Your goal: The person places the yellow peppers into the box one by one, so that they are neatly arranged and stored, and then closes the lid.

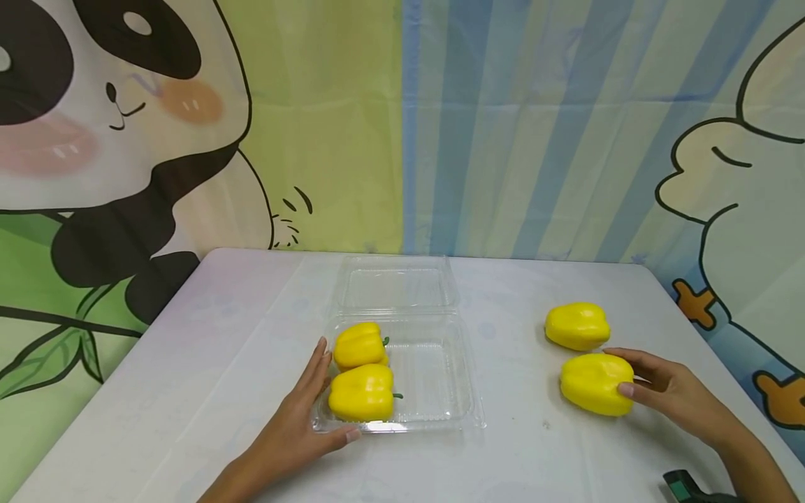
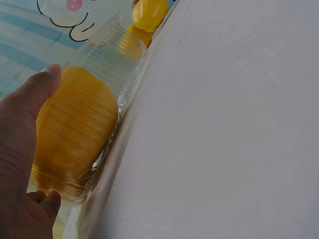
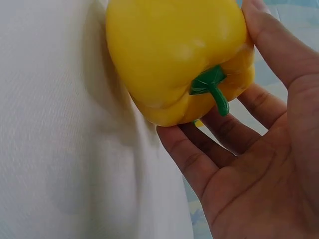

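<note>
Two yellow bell peppers, a rear one (image 1: 358,346) and a front one (image 1: 361,393), lie along the left side of a clear plastic container (image 1: 434,370) with its lid folded back. At the container's front left corner is my left hand (image 1: 295,426), fingers straight along the left side and thumb at the front wall; the left wrist view shows a pepper (image 2: 75,124) through the plastic. My right hand (image 1: 679,395) holds another yellow bell pepper (image 1: 594,384) by its stem end, between thumb and fingers. The right wrist view shows its green stem (image 3: 217,92).
Just behind the held pepper lies another yellow bell pepper (image 1: 577,325). The open lid (image 1: 396,286) reaches toward the back edge of the white table (image 1: 497,447). A cartoon-printed curtain (image 1: 352,140) hangs behind. Something dark with a green patch (image 1: 682,485) shows at the lower right.
</note>
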### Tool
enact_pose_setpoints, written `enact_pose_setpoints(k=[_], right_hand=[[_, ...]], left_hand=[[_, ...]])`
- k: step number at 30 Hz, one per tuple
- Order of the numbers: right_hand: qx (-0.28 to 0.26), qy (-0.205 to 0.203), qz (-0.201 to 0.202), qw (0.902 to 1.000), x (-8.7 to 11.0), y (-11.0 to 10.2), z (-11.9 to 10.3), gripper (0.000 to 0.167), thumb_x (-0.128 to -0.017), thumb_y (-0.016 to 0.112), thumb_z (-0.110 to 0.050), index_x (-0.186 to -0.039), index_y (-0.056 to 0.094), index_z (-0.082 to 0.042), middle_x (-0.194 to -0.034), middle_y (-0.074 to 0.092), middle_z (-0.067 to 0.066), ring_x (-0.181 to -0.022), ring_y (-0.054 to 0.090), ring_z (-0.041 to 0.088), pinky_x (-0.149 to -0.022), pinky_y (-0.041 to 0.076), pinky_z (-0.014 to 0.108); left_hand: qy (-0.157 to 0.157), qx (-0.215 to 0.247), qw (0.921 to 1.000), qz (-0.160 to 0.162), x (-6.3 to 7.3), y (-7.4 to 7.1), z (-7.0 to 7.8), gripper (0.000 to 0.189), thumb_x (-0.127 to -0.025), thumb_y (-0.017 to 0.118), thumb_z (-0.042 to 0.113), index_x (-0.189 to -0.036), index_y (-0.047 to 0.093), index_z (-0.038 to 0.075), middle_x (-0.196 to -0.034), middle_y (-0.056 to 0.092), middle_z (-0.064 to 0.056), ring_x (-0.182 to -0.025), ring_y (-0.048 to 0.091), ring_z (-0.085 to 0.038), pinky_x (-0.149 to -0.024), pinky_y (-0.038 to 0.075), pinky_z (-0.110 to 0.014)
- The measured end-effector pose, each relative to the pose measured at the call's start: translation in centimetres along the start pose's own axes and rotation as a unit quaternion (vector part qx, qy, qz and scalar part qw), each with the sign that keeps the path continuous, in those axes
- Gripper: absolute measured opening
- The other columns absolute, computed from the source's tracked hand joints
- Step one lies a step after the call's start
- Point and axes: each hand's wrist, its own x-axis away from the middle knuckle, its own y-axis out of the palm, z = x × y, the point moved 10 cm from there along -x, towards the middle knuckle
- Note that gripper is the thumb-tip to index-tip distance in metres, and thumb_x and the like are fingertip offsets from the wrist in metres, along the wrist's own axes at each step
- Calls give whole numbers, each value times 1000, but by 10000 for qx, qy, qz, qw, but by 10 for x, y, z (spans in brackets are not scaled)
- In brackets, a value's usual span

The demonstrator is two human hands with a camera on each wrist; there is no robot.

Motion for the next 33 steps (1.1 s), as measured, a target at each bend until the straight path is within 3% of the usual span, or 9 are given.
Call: enact_pose_setpoints(k=[3,7,10,15,17,22,33], right_hand=[[46,-70,121,9999,1,-1,-4,51,-94,66,-21,-136,50,4,-130,57,0,-100,50,-14,-77,53,20],[17,-144,204,9997,2,-2,-9,50,-94,67,-19,-135,51,5,-125,52,-20,-100,48,-16,-77,52,16],[3,-170,178,9997,1,-1,-14,50,-94,67,-19,-134,51,5,-124,50,-24,-101,47,-17,-77,52,16],[158,-363,224,9990,-1,0,-28,50,-93,69,-19,-135,52,3,-133,55,7,-100,50,-14,-78,51,16],[153,-460,300,9984,0,-1,-34,51,-92,69,-18,-135,52,2,-133,55,2,-100,52,-12,-78,51,15],[-79,-624,508,9967,3,-3,-47,51,-91,70,-12,-136,50,3,-124,47,-30,-99,56,-9,-77,51,13],[-340,-1125,790,9899,6,2,-79,48,-89,70,-3,-133,52,4,-125,49,-27,-99,58,-6,-78,50,11]], left_hand=[[5,2,10000,6,0,0,1,115,-74,80,54,-155,15,2,-164,-1,-2,-143,20,-31,-106,29,-53],[-20,82,10000,-28,-1,1,2,115,-74,81,51,-155,15,3,-163,-2,0,-143,20,-32,-106,29,-53],[-68,145,9998,-70,-2,3,1,115,-74,82,49,-155,14,4,-163,-4,3,-143,19,-30,-106,28,-52],[-41,56,10000,-24,-1,3,0,114,-74,82,49,-155,16,2,-163,-3,3,-143,19,-31,-106,28,-52],[-23,18,10000,3,-1,2,0,114,-74,82,49,-155,16,2,-163,-3,1,-143,20,-31,-106,28,-52],[-19,28,10000,17,0,2,0,114,-74,82,49,-155,16,2,-164,-1,-2,-143,19,-30,-107,27,-52],[-125,92,9999,-10,0,1,-1,115,-74,82,49,-156,13,6,-164,-1,-2,-143,20,-32,-106,28,-55]])
